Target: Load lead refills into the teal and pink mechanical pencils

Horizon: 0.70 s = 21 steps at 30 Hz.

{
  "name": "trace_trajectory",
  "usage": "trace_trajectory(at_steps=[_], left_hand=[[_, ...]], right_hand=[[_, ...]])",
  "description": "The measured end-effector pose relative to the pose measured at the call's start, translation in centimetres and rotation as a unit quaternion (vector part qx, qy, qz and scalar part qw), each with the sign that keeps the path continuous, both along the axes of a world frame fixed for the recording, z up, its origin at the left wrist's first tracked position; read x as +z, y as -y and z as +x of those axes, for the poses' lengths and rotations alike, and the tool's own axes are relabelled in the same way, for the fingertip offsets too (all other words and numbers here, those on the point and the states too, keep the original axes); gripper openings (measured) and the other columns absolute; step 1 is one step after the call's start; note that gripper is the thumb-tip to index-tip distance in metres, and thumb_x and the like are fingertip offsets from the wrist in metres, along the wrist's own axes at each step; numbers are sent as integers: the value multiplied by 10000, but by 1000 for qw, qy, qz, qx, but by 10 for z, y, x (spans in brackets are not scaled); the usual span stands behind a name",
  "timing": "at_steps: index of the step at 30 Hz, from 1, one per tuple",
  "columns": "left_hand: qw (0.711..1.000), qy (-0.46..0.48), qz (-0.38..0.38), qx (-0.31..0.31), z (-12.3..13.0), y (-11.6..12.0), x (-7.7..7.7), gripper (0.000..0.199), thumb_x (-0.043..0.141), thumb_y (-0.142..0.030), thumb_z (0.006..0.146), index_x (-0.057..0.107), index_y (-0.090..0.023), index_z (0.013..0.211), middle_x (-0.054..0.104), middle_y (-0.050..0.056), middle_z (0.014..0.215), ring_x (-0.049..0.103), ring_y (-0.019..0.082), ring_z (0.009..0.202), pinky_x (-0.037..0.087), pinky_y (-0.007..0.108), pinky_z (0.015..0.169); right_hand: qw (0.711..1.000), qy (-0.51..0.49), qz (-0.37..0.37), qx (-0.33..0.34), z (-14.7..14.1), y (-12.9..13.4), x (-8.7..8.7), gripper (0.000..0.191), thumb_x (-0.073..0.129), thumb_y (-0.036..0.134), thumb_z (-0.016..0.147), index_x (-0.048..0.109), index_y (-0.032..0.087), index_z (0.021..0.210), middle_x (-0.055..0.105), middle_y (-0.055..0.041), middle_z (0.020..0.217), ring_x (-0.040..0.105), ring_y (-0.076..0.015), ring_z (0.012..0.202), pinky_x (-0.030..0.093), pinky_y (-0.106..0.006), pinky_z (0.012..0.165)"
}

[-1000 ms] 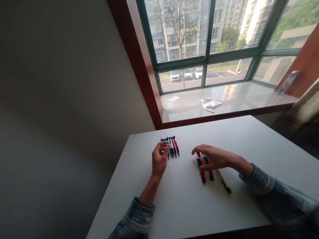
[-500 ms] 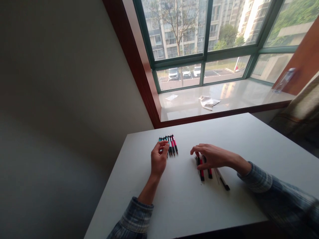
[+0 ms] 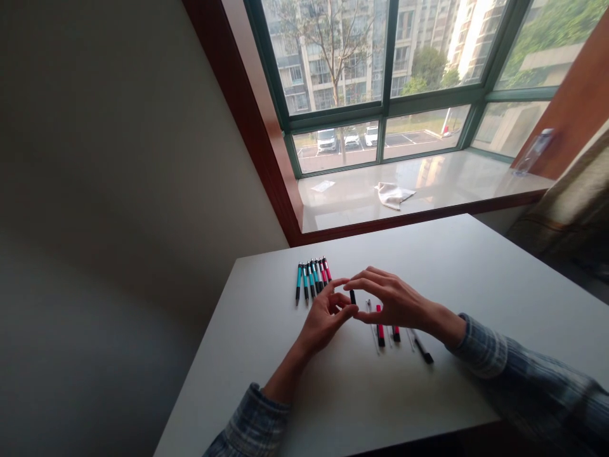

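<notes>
My left hand [image 3: 326, 317] and my right hand [image 3: 392, 298] meet above the white table [image 3: 428, 254], fingers curled toward each other. A short black pen part [image 3: 353, 296] stands between their fingertips, and I cannot tell which hand holds it. A row of several teal and pink click pens [image 3: 311, 279] lies left of my left hand, untouched. Under my right hand lie loose pen parts: a red barrel [image 3: 380, 327], a second red piece [image 3: 396, 333], a black piece [image 3: 422, 349] and a thin clear refill [image 3: 373, 327].
The table ends at a wooden-framed window. On the sill behind it lie a crumpled white cloth [image 3: 392, 195] and a paper slip [image 3: 323, 186], with a plastic bottle [image 3: 535, 152] at the right. A curtain [image 3: 566, 197] hangs right; a grey wall [image 3: 118, 158] stands left.
My left hand has left the pen row and moved right. My right hand has risen off the loose parts and moved left. The two hands now meet around a black pen part.
</notes>
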<state>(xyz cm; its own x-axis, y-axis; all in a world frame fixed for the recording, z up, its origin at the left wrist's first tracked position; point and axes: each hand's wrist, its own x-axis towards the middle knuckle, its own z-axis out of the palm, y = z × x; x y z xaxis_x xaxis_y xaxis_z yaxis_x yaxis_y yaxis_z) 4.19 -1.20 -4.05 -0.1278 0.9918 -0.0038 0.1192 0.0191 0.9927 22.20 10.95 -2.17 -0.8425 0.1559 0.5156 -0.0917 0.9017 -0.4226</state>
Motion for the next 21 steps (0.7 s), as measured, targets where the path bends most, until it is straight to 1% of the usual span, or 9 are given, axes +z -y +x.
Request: trace_trajectory(at_steps=[2,5,7,10,14,16,18,19,21], left_hand=[[1000,-6,1,16,-2,-1,-2,551,767,-406,851,569,-223,1331,699,46,872,674,194,760,539,308,685],[998,-24,1,57,-6,-3,-4,434,756,-399,855,592,-234,1221,715,54,906,691,205,802,536,318,707],[995,-42,4,89,-9,-4,-4,358,752,-403,852,605,-238,1134,725,55,933,698,211,837,532,323,732],[987,-92,28,130,-10,-5,-4,267,747,-407,849,635,-237,1022,726,47,940,682,208,838,509,310,717],[974,-172,60,134,-9,-5,-3,193,731,-387,862,686,-244,984,732,38,924,672,215,824,486,314,688],[969,-202,71,126,-8,-4,-2,173,725,-369,868,710,-251,994,743,36,931,668,217,818,484,324,691],[964,-222,81,123,-7,-4,-2,159,724,-353,867,734,-257,992,750,38,936,658,220,803,480,331,688],[962,-229,87,125,-7,-4,-2,154,726,-349,864,746,-259,988,752,41,937,651,222,793,478,333,683],[958,-237,97,128,-6,-3,-2,148,731,-344,857,763,-264,977,753,46,936,641,227,783,475,335,674]], right_hand=[[1000,-5,-22,2,2,-7,-2,462,699,391,944,569,226,1355,686,-123,1222,644,-260,1060,586,-409,851],[998,14,-53,-24,8,-24,-6,328,678,436,958,665,220,1204,718,-108,1134,659,-260,1027,576,-420,856],[995,57,-62,-43,11,-35,-9,279,652,459,971,711,221,1104,737,-94,1053,666,-255,972,565,-412,829],[987,136,-68,-53,14,-46,-16,327,687,514,931,741,227,1076,748,-81,984,670,-253,907,541,-389,780],[978,183,-79,-66,13,-49,-24,271,722,489,906,776,237,991,751,-59,887,672,-235,839,508,-357,755],[977,181,-87,-67,11,-48,-25,232,695,443,932,789,232,944,756,-57,864,675,-226,817,505,-351,751],[979,154,-109,-78,10,-48,-24,238,669,425,949,798,226,932,764,-58,862,680,-219,803,514,-346,734],[979,130,-132,-86,10,-47,-23,251,666,435,949,801,223,942,771,-59,871,685,-217,801,524,-346,730],[972,68,-204,-89,8,-45,-20,293,675,476,935,802,214,977,786,-64,909,708,-217,819,560,-355,755]])
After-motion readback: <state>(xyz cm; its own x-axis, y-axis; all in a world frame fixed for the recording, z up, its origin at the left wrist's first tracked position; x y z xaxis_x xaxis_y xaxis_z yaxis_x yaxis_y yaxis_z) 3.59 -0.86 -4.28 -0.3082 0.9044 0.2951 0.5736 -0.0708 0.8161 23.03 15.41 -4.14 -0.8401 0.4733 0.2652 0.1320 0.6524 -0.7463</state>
